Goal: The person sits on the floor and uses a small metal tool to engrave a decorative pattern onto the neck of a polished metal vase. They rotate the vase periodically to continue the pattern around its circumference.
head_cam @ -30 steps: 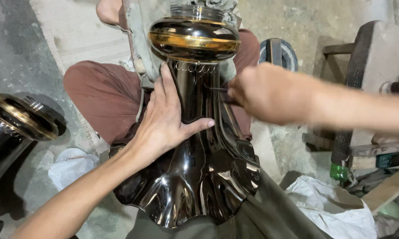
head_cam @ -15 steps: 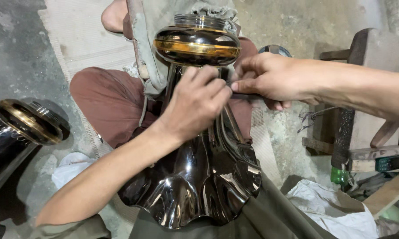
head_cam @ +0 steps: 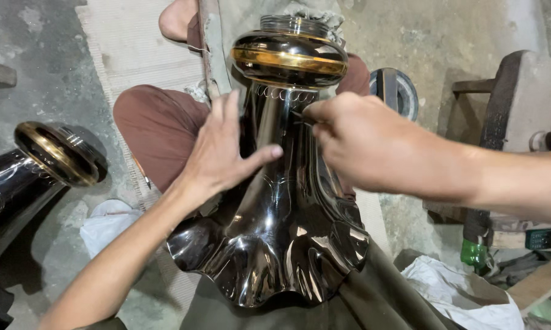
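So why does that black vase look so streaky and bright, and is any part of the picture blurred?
In the head view, the glossy black vase mirrors the light, giving white glare streaks on its neck and ruffled rim. The left hand and right hand are fairly sharp. The wide lens bends the edges, and the second vase at left lies in dimmer shadow.

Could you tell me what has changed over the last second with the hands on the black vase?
The left hand slid up toward the vase's neck, then eased back down onto its side, fingers spread. The right hand stayed at the neck, pinching a thin tool. The black vase remains across the lap.
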### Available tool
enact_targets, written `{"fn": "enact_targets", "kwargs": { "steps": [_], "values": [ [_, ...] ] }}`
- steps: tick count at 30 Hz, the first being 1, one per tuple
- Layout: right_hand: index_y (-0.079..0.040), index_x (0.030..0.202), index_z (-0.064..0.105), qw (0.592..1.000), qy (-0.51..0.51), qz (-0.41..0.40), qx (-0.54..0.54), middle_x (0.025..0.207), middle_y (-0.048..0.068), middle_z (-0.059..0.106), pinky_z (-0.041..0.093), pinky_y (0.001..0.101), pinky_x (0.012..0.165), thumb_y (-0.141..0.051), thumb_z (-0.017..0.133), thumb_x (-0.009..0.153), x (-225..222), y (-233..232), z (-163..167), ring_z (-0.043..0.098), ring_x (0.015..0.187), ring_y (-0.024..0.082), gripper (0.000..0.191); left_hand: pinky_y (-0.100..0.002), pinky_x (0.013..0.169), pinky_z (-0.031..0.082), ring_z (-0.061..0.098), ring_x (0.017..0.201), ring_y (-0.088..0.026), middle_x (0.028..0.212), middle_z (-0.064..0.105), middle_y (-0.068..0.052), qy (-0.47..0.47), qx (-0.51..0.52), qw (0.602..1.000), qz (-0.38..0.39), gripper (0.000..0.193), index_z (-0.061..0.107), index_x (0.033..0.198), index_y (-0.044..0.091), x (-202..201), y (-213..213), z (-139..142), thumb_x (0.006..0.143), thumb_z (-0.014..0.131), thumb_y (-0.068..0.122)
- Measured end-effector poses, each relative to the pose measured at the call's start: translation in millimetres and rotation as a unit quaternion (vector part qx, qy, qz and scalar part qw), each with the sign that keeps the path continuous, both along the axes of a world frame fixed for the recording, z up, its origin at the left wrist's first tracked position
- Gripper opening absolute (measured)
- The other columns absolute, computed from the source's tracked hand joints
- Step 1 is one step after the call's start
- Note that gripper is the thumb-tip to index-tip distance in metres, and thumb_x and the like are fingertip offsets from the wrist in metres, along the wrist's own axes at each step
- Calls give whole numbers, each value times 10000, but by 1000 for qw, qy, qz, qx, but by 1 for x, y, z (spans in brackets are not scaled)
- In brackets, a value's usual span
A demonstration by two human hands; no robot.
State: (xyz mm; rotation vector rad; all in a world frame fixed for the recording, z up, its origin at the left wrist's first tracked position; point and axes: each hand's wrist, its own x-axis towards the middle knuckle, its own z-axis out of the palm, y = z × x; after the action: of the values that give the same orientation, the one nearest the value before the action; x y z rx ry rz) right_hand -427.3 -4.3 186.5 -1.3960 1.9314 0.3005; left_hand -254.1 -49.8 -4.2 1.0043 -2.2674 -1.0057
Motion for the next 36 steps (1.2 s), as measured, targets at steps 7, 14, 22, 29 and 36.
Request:
{"fn": "enact_targets", "kwargs": {
  "steps": [7,14,22,29,36],
  "values": [
    [73,1179,677,991,54,122,32,930,283,745,615,424,851,-38,519,915,31,3,17,764,925,338,327,-588,1070,403,444,1323,-540,1478,329,-368,-30,4,999,-13,1352,110,1583,-44,-2,7,0,715,817,713],
    [32,1296,594,997,48,58,13,896,284,740,609,436,823,-48,498,932,25,-4,12,792,807,371,384,-592,1061,397,441,1305,-538,1455,344,-364,-31,13,999,-6,1348,130,1593,-38,-3,7,4,722,849,699],
    [39,1250,632,982,85,143,94,860,220,740,600,368,534,1,373,997,25,10,10,757,641,266,364,-560,1067,446,478,1275,-554,1454,296,-419,-24,-15,1000,5,1337,179,1583,-39,-1,8,4,680,871,663],
    [-129,1594,134,765,244,587,98,1545,404,228,520,260,387,22,337,950,-36,16,-6,584,482,112,692,-580,989,491,527,1205,-550,1355,361,-430,-66,22,998,4,1343,199,1585,-51,-2,7,16,672,840,698],
    [-155,1634,96,745,297,597,16,1545,342,336,516,267,364,14,338,932,-68,15,-21,591,448,86,761,-582,880,546,592,1143,-562,1337,457,-399,-52,32,998,6,1298,214,1569,-69,-6,7,32,699,832,670]
  ]
}}
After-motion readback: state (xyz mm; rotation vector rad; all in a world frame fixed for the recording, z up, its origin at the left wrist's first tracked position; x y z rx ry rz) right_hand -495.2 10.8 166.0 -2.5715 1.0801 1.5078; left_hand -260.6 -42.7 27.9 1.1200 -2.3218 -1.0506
